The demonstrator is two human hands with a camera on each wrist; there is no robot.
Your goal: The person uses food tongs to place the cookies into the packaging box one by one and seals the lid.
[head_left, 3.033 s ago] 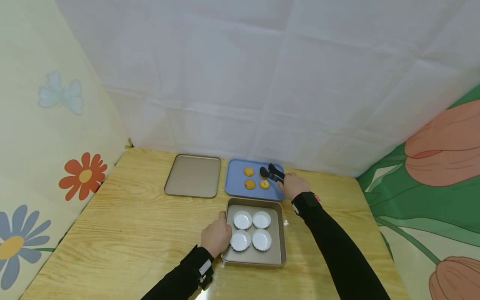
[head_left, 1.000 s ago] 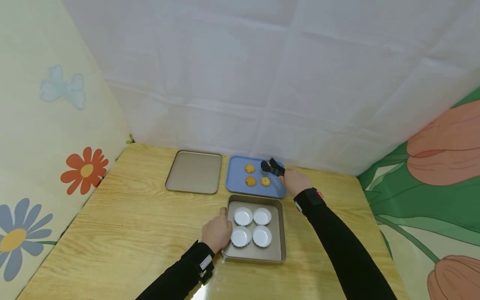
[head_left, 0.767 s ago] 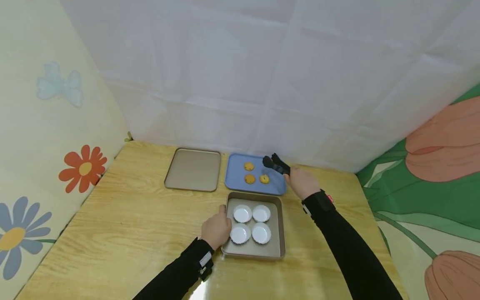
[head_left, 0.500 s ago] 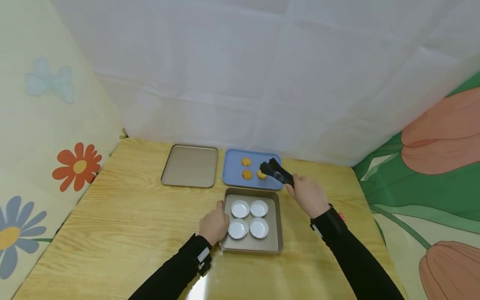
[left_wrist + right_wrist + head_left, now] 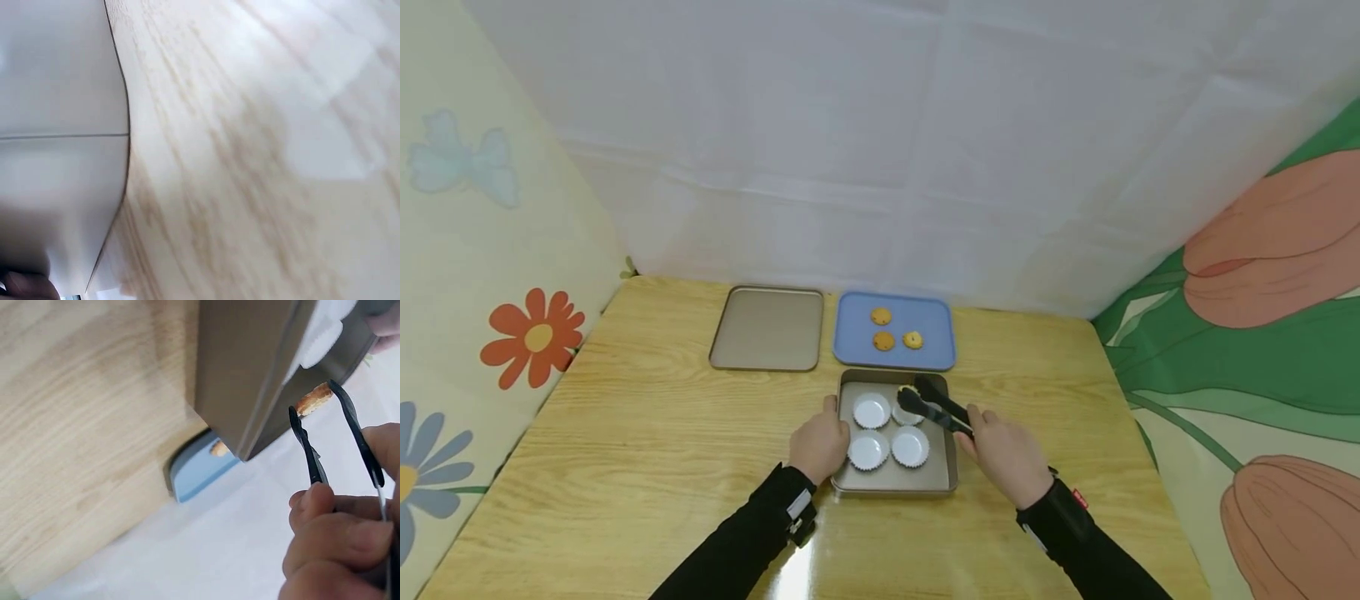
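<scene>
- Clock positions refer to the head view, centred on the deep pan (image 5: 891, 482), which stands on the wooden tabletop (image 5: 647, 417).
- Left hand (image 5: 817, 446): at 9 o'clock; its grip holds the left wall of the pan, fingers at the rim.
- Right hand (image 5: 1009, 458): at 3 o'clock, with its grip closed around the black tongs (image 5: 951, 423); the tongs point towards 10 o'clock.
- Held cookie (image 5: 314, 399): clasped between the two tong tips, over the cup at 1 o'clock; contact with that cup cannot be determined.
- White fluted cups (image 5: 872, 411): four units inside the pan, at 11, 1, 5 and 7 o'clock.
- Blue tray (image 5: 934, 317): at 12 o'clock, just beyond the pan; it carries three cookies (image 5: 883, 341), at roughly 11, 8 and 4 o'clock of its own centre.
- Flat tray (image 5: 767, 329): at 10 o'clock, just beside the blue tray.
- White cloth (image 5: 812, 167): backdrop beyond both trays, at 12 o'clock.
</scene>
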